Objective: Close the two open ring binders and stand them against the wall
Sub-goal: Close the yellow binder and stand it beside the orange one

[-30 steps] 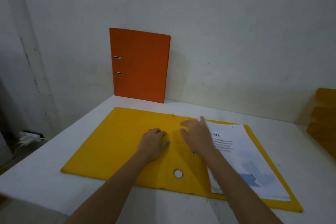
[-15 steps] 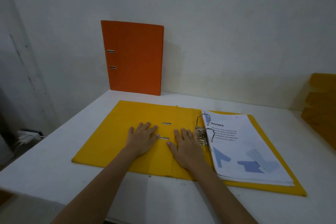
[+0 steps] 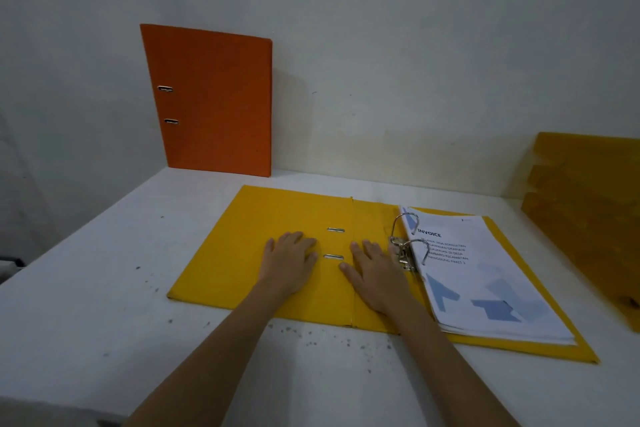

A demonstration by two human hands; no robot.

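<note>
- On the white table (image 3: 86, 305), a yellow ring binder (image 3: 242, 253) lies wide open and flat, its inner side facing up.
- Both hands rest palm-down on that binder, fingers spread and flat, gripping nothing.
- The left hand (image 3: 289, 262) lies on the left cover, just left of two small metal slots (image 3: 334, 243) set in the cardboard.
- The right hand (image 3: 375, 276) lies across the spine strip, just right of those slots and close beside the ring mechanism (image 3: 405, 250).
- The mechanism's two metal rings arch up over the left edge of a stack of paper (image 3: 485, 281); whether the rings are fully latched cannot be told.
- The paper stack sits on the binder's right cover, and its top sheet reads "INVOICE" above some smaller lines and pale blue shapes.
- Against the wall (image 3: 415, 45) at the back, an orange ring binder (image 3: 214, 100) stands upright and closed, its bottom edge on the table, well apart from the yellow one.
- That orange binder shows two metal slots near its left edge.
- At the right edge of the view sits a darker yellow stepped object (image 3: 588, 204); what it is cannot be told.
- Dark specks dot the table surface in front of the yellow binder and to its left.
- Both bare forearms reach in from the bottom of the view.
</note>
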